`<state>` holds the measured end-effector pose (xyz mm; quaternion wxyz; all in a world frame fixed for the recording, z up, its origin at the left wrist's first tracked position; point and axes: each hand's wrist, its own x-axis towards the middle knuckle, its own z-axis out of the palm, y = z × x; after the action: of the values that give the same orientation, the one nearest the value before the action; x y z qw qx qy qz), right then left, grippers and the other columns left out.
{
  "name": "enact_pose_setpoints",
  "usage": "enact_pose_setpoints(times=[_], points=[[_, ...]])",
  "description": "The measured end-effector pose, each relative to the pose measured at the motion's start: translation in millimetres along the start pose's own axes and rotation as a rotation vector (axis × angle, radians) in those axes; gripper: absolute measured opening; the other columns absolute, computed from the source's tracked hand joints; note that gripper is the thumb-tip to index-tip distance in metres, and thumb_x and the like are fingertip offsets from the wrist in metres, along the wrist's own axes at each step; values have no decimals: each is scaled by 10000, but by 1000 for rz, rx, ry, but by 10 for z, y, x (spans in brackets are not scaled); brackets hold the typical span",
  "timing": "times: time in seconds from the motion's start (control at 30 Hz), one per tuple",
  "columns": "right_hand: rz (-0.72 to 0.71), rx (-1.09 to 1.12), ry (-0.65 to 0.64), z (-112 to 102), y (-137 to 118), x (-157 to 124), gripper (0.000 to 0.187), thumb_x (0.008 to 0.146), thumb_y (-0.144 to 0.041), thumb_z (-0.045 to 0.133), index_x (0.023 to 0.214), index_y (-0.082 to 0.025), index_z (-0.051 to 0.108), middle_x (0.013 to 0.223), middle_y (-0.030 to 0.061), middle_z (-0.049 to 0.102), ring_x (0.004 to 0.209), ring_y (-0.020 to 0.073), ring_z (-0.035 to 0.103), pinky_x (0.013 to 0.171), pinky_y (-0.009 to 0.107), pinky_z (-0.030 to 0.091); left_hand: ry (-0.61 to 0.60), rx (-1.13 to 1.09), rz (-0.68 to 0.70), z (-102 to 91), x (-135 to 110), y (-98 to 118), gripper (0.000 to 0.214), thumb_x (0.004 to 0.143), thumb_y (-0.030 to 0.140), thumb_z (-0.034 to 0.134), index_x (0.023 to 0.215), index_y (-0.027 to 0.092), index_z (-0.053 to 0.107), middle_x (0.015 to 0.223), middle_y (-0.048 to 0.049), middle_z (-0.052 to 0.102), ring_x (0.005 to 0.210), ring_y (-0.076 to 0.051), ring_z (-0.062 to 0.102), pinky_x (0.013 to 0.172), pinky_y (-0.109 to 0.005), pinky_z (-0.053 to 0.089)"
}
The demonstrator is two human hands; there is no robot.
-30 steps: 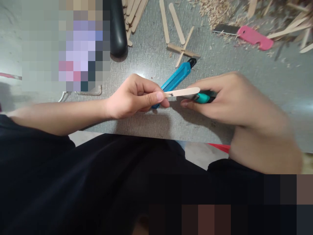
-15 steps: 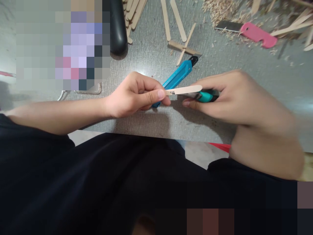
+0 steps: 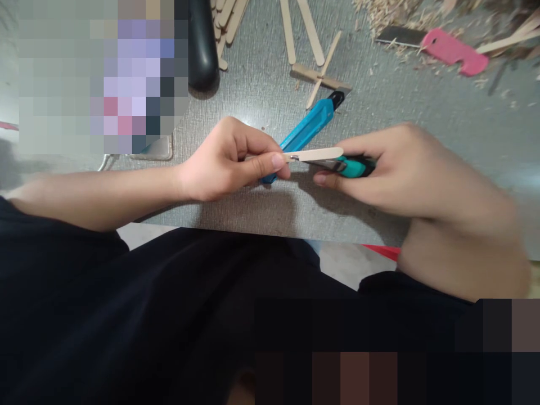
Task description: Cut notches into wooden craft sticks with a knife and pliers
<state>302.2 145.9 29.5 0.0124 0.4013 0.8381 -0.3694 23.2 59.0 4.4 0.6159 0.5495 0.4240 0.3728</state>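
Note:
Between its thumb and fingers, my left hand (image 3: 236, 160) pinches one end of a wooden craft stick (image 3: 323, 153), which points right. My right hand (image 3: 392, 169) is closed around a teal and black utility knife (image 3: 353, 166). The knife's blade lies against the stick close to my left fingertips, at a notch in the wood. Below and behind the left fingers a blue utility knife (image 3: 310, 125) rests on the table, its lower end partly hidden. Beyond it, two craft sticks form a cross (image 3: 321, 79).
Two loose craft sticks (image 3: 310, 31) and a stick pile (image 3: 232, 19) lie at the back. A black rounded object (image 3: 203, 48) stands beside the pile. At upper right are a pink-handled knife (image 3: 454, 52) and wood shavings (image 3: 394, 14). The table's front edge (image 3: 261, 235) runs near my body.
Both hands keep their grips, with the blade still at the notch. The stick and the teal knife have shifted only slightly; the whole view has moved a little.

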Motion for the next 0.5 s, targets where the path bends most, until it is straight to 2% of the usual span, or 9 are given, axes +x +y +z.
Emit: enact_pose_setpoints(times=[0.17, 0.27, 0.4, 0.5], points=[[152, -88, -84, 1, -161, 64, 134, 853, -113, 911, 786, -219, 863, 522, -100, 453, 535, 109, 409, 528, 339, 332, -4, -4, -34, 1, -6, 20, 339, 1033, 440, 884, 886, 138, 839, 500, 62, 489, 482, -86, 455, 465, -234, 311], [211, -130, -78, 11, -215, 70, 162, 851, -92, 909, 770, -218, 848, 511, -108, 386, 535, 105, 386, 541, 346, 319, -3, -32, -35, 2, -5, 5, 330, 1035, 421, 891, 882, 133, 837, 492, 67, 478, 476, -75, 435, 460, -226, 289], [156, -134, -43, 5, -192, 24, 199, 875, -189, 902, 716, -229, 789, 524, -102, 354, 560, 113, 363, 579, 361, 308, -37, -143, -32, -5, 2, -60, 417, 1029, 508, 928, 886, 127, 835, 482, 77, 470, 447, -51, 371, 451, -221, 261], [61, -83, -53, 15, -148, -3, 259, 924, -330, 846, 698, -240, 757, 555, -79, 362, 585, 125, 348, 593, 367, 304, -87, -209, -44, -3, 19, -130, 519, 1020, 640, 930, 880, 153, 814, 506, 56, 519, 454, -60, 408, 453, -230, 294]])
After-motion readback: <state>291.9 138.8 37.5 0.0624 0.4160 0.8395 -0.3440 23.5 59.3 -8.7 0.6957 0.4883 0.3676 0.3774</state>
